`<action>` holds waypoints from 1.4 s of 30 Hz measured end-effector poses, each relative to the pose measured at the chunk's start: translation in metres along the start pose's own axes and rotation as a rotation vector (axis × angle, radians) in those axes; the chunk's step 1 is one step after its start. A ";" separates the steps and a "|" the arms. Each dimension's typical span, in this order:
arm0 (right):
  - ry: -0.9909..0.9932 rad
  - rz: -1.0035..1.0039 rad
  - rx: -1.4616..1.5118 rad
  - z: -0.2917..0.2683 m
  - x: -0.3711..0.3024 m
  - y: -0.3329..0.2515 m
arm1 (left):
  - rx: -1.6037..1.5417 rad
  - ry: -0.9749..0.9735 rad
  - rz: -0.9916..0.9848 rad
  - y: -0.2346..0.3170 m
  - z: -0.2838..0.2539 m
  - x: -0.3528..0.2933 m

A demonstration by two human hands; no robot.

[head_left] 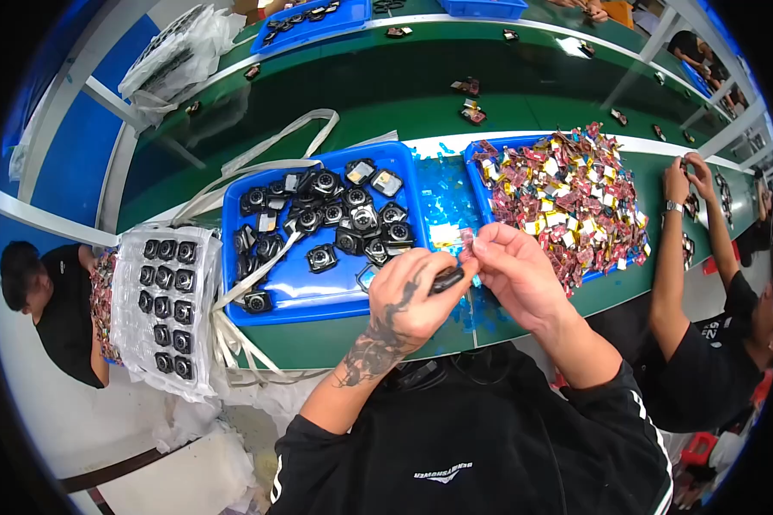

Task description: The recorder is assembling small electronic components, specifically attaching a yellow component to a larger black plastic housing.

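My left hand (410,296), closed, grips a black smartwatch case (446,280), mostly hidden by my fingers. Close beside it, the thumb and fingers of my right hand (520,273) pinch a small reddish piece (466,239) like a film or circuit board; its exact kind is hard to make out. Both hands are above the table's near edge, between two blue trays. The left blue tray (335,296) holds several black watch cases (322,257) with round sensor backs. In the right blue tray (481,172) lies a heap of small reddish circuit boards (567,197) with yellow and white parts.
Blue film scraps (445,184) litter the table between the trays. A padded white sheet (137,330) at left carries rows of watch cases. White straps (232,176) cross the left tray. Behind runs a green conveyor (386,94) with scattered parts. People (704,300) work on either side.
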State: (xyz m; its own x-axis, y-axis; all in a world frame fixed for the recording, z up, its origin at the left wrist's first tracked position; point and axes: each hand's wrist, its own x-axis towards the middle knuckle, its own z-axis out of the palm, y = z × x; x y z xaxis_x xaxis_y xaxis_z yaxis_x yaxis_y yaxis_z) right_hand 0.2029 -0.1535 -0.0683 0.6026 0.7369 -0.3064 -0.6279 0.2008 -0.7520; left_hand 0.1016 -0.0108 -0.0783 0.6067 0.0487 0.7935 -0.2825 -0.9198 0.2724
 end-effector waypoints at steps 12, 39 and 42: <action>-0.210 -0.431 -1.165 0.026 -0.024 -0.034 | -0.572 -0.209 -0.600 0.006 -0.021 -0.009; -0.300 -0.441 -1.064 0.029 -0.021 -0.025 | -0.845 -0.296 -0.812 0.005 -0.037 -0.020; -0.261 -0.371 -0.996 0.028 -0.020 -0.021 | -0.838 -0.193 -0.822 0.010 -0.032 -0.023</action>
State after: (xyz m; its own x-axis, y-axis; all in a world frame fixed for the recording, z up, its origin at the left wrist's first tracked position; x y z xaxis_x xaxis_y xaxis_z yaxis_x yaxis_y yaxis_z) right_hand 0.1903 -0.1544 -0.0307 0.4751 0.8762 0.0813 0.3215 -0.0868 -0.9429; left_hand 0.0613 -0.0088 -0.0768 0.9149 0.3793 0.1384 -0.1103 -0.0950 0.9894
